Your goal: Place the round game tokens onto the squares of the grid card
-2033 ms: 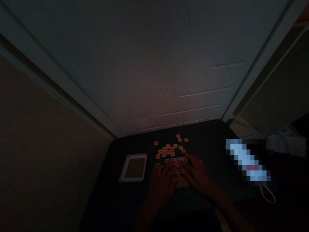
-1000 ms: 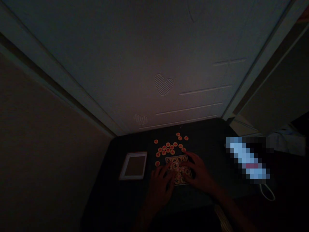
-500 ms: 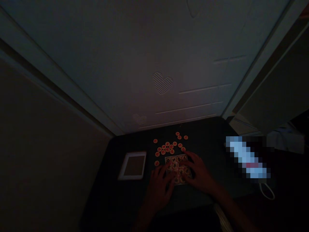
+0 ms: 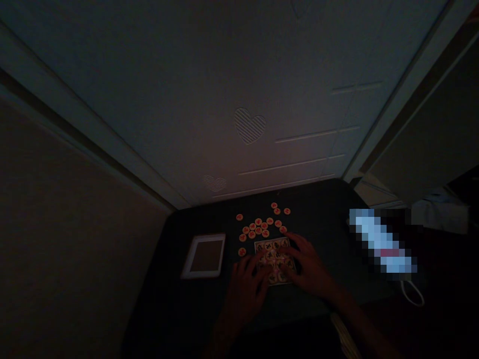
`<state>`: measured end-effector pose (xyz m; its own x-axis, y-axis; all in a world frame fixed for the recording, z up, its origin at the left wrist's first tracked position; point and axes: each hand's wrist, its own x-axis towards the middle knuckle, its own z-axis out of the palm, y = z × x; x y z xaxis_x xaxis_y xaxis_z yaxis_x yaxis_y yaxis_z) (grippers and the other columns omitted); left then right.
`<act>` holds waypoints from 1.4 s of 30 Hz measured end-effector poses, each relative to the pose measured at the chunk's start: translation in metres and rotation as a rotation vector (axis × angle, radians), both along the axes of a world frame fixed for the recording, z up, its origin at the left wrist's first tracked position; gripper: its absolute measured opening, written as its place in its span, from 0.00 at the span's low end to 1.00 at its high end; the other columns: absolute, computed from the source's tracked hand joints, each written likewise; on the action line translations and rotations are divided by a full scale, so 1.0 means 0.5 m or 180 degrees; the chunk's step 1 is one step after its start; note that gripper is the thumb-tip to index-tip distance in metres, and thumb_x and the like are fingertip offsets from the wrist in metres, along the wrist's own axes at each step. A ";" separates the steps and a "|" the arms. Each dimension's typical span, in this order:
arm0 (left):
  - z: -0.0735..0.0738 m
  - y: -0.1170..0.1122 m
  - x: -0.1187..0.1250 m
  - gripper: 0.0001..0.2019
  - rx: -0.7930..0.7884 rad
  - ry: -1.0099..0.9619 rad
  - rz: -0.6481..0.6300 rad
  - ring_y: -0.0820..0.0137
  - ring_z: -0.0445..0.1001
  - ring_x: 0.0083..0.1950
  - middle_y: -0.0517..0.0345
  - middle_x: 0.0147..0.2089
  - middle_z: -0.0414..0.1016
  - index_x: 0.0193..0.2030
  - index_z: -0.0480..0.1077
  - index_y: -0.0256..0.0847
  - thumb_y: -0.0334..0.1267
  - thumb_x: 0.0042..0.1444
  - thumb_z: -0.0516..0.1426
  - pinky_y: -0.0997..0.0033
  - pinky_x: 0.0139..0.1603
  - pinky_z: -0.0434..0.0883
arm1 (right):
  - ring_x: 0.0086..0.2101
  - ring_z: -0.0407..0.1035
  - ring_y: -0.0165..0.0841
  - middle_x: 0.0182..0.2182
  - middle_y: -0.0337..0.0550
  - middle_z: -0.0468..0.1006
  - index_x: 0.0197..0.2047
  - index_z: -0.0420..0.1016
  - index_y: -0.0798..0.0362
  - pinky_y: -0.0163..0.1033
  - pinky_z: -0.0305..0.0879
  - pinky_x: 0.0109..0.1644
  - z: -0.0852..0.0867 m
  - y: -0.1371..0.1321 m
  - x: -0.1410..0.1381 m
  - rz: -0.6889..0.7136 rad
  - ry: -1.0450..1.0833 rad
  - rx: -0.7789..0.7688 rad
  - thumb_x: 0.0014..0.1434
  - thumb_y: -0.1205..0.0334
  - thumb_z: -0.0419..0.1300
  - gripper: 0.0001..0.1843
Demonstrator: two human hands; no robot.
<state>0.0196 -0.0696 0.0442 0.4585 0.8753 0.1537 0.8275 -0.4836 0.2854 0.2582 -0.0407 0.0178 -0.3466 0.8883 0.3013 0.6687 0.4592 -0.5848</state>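
I have the left hand [image 4: 245,289] and right hand [image 4: 309,269] lying fingers spread, each grip loose and holding nothing, on round discs [image 4: 275,255] packed in a shallow tray [image 4: 269,241] at mid table [image 4: 322,214]. I judge the discs light, stiff and slippery, best pinched at the rim with 2 fingertips.

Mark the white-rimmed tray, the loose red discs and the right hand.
white-rimmed tray [image 4: 205,257]: head view, bare middle.
loose red discs [image 4: 258,231]: head view, one disc mid-cluster.
right hand [image 4: 310,271]: head view, back of the hand.

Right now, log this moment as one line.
left hand: resting on discs in box | right hand: same | loose discs: beyond box | white tray: left of box
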 end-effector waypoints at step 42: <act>-0.009 -0.027 -0.031 0.16 -0.0132 -0.0377 -0.0102 0.59 0.64 0.65 0.57 0.67 0.66 0.51 0.72 0.48 0.27 0.62 0.51 0.50 0.63 0.67 | 0.66 0.54 0.50 0.70 0.46 0.56 0.60 0.72 0.43 0.60 0.59 0.64 0.004 -0.003 0.000 0.0030 0.0029 -0.0013 0.54 0.57 0.66 0.29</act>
<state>0.0043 -0.0833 0.0395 0.4672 0.8672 0.1724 0.7711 -0.4950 0.4004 0.2581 -0.0422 0.0198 -0.3522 0.8862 0.3009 0.6589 0.4632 -0.5927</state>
